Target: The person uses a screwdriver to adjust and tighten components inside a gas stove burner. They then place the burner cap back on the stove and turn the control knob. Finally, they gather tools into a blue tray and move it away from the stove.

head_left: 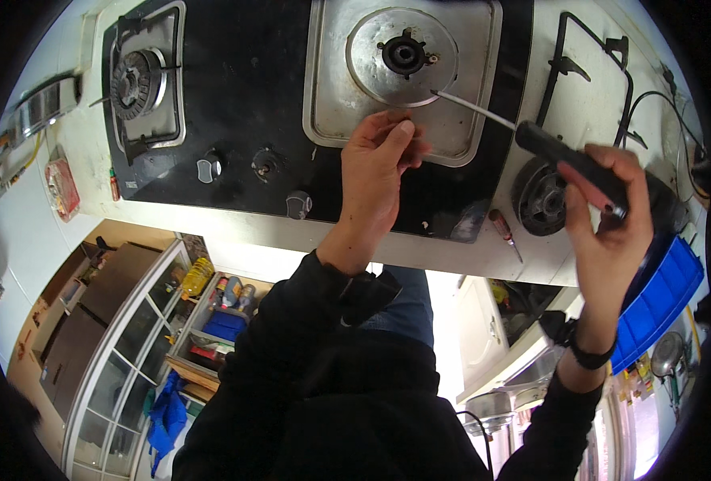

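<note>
My right hand is wrapped round the black and red handle of a long screwdriver. Its thin metal shaft points left, with the tip at the lower right rim of the round metal plate on the right burner. In the middle of that plate sits a dark burner base. My left hand hovers at the front edge of the square steel drip tray, thumb and fingers drawn together. Whatever those fingers may hold is hidden.
A black glass gas hob carries another burner at left. Right of it lie a black pan support and a round black burner part. A small screwdriver rests near the counter's front edge. One knob stands at front left.
</note>
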`<control>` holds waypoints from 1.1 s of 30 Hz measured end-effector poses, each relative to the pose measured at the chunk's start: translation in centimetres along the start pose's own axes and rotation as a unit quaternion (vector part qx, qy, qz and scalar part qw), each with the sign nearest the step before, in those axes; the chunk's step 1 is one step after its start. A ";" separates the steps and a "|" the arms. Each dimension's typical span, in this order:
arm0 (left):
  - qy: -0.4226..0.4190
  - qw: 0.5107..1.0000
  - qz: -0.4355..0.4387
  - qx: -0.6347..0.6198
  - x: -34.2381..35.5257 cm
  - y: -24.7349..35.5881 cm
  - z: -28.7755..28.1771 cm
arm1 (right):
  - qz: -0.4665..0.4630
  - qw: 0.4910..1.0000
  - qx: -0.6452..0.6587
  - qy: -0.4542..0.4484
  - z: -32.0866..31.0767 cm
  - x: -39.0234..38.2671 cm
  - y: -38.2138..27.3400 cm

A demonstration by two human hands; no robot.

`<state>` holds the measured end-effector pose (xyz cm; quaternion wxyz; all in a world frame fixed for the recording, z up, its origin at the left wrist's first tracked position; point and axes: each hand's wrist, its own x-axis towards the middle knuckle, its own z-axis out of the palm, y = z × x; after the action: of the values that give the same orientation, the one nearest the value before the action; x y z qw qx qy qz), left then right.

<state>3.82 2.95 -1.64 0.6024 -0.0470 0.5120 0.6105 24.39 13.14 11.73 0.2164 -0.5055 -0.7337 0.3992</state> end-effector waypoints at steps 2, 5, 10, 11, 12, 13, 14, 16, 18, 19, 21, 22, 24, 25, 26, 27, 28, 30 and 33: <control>0.023 0.998 0.005 -0.056 0.4 -0.6 0.8 | -0.012 1.000 0.010 0.019 0.5 -1.1 0.3; 0.032 0.992 0.000 -0.122 0.9 -1.0 1.5 | -0.012 0.999 -0.031 0.026 0.3 -2.0 0.2; 0.027 0.986 -0.019 -0.166 1.3 -1.2 2.0 | -0.049 0.993 -0.105 0.006 0.4 -2.1 -1.3; 0.023 0.985 -0.019 -0.172 1.3 -1.2 2.1 | -0.061 0.990 -0.125 -0.002 0.5 -1.9 -1.5; 0.018 0.983 -0.020 -0.180 1.4 -1.2 2.2 | -0.067 0.990 -0.128 -0.004 0.8 -1.7 -1.7; 0.013 0.985 -0.013 -0.169 1.4 -1.2 2.2 | -0.073 0.989 -0.130 -0.006 1.0 -1.5 -1.8; 0.006 0.987 -0.008 -0.162 1.5 -1.1 2.3 | -0.068 0.989 -0.129 -0.016 1.3 -1.3 -2.0; 0.002 0.988 -0.003 -0.152 1.6 -1.1 2.3 | -0.092 0.986 -0.141 -0.011 1.8 -0.8 -2.2; 0.005 0.989 -0.003 -0.146 1.7 -1.0 2.3 | -0.103 0.983 -0.153 -0.016 2.3 -0.3 -2.4; 0.006 0.990 -0.001 -0.143 1.8 -1.0 2.3 | -0.108 0.981 -0.162 -0.018 2.4 0.0 -2.5; 0.006 0.990 0.003 -0.139 2.0 -0.9 2.1 | -0.119 0.976 -0.183 -0.028 2.6 0.4 -2.9; 0.006 0.991 0.006 -0.131 2.1 -0.9 2.1 | -0.125 0.972 -0.196 -0.034 2.6 0.5 -3.2; 0.010 0.993 0.008 -0.120 2.1 -1.0 2.1 | -0.137 0.966 -0.214 -0.048 2.6 0.8 -3.7; 0.012 0.993 0.012 -0.113 2.1 -1.0 2.2 | -0.143 0.963 -0.220 -0.056 2.6 0.9 -3.9; 0.014 0.994 0.013 -0.109 2.1 -1.1 2.3 | -0.146 0.961 -0.224 -0.065 2.6 0.9 -4.1; 0.016 0.994 0.014 -0.105 2.1 -1.1 2.5 | -0.156 0.958 -0.233 -0.068 2.6 1.0 -4.3; 0.020 0.994 0.013 -0.110 2.1 -1.2 2.7 | -0.164 0.954 -0.239 -0.071 2.7 1.0 -4.4; 0.028 0.993 0.013 -0.118 2.0 -1.5 3.1 | -0.175 0.948 -0.253 -0.082 2.9 1.1 -4.6; 0.048 0.988 0.020 -0.143 2.1 -1.8 3.5 | -0.181 0.944 -0.261 -0.091 3.3 1.2 -4.8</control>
<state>6.64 6.34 -2.46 0.5519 -0.1523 0.4487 0.6862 18.81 12.24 13.58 0.0779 -0.3639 -0.9080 0.1926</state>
